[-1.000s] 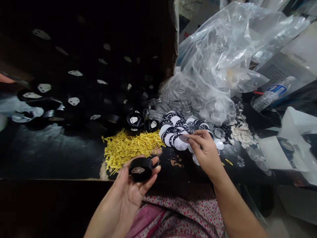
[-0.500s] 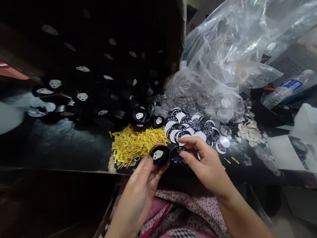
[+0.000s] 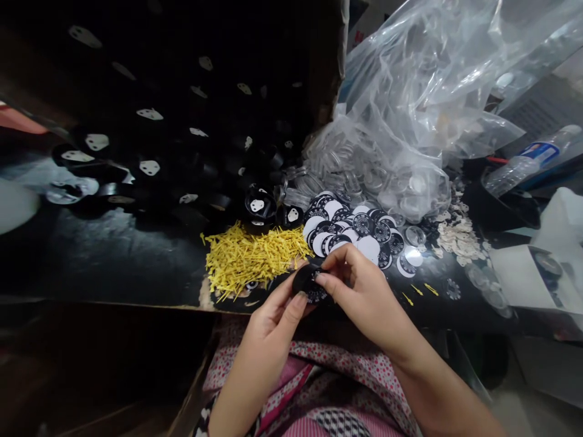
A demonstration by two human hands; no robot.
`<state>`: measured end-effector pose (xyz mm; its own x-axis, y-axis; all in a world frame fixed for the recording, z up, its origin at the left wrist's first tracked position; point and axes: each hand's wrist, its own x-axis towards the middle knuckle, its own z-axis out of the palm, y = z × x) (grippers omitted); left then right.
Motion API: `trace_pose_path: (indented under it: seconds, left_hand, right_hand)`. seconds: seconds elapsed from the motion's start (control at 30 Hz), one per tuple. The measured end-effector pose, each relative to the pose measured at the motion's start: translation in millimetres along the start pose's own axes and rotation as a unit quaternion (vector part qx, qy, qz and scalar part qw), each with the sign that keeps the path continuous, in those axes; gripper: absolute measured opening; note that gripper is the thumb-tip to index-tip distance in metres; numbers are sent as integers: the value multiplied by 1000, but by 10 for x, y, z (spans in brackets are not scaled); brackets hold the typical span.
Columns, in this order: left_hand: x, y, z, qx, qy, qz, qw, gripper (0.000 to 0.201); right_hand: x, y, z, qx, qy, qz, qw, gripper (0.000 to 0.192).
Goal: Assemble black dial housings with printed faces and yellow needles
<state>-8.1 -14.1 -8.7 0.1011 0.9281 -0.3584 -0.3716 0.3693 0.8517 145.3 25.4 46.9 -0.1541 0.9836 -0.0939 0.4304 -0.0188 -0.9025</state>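
Observation:
My left hand [image 3: 273, 312] holds a small round black case [image 3: 306, 285] near the table's front edge. My right hand [image 3: 359, 288] meets it from the right, fingertips pressing a printed black-and-white dial disc onto the case's face. Just behind the hands lies a heap of yellow pins [image 3: 248, 256]. To the right of the pins spreads a pile of round dial discs [image 3: 353, 233], some face down and white.
Many black cases with white inserts [image 3: 255, 206] fill the dark area at the back left. A clear plastic bag of transparent lenses [image 3: 392, 152] rises at the back right. Small white chips [image 3: 458, 237], a plastic bottle [image 3: 528, 161] and a white box [image 3: 531, 279] stand right.
My right hand picked a dial disc from the pile and brought it left to the black case. My left hand raised the case forward, and the two now meet.

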Motion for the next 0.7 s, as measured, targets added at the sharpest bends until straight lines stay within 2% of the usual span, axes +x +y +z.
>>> trace_pose_path:
  seconds: [0.1, 0.2, 0.37, 0.47, 0.53, 0.6, 0.7]
  left_hand:
    - [11, -54, -19, -22, -11, 2, 1000, 37]
    - [0, -85, -31, 12, -9, -4, 1000, 37]
    - [-102, -56, -107, 142, -14, 15, 990, 32]
    - [-184, -55, -229, 220, 6, 28, 975, 30]
    - [-221, -66, -314, 205, 39, 17, 978, 30]
    - [-237, -68, -367, 131, 78, -4, 988, 31]
    - [-227, -22, -354, 9, 123, -29, 992, 34]
  right_hand:
    - [19, 19, 1, -6, -13, 19, 1000, 15]
    - [-8, 61, 28, 4, -47, 35, 998, 16]
    - [-150, 113, 48, 6, -85, 21, 996, 15]
    - [-134, 92, 36, -19, -120, -1, 993, 15]
    - [-35, 61, 58, -82, -132, -35, 987, 13]
    - [108, 28, 128, -213, -101, -59, 970, 11]
    - [311, 2, 299, -404, -45, -66, 911, 18]
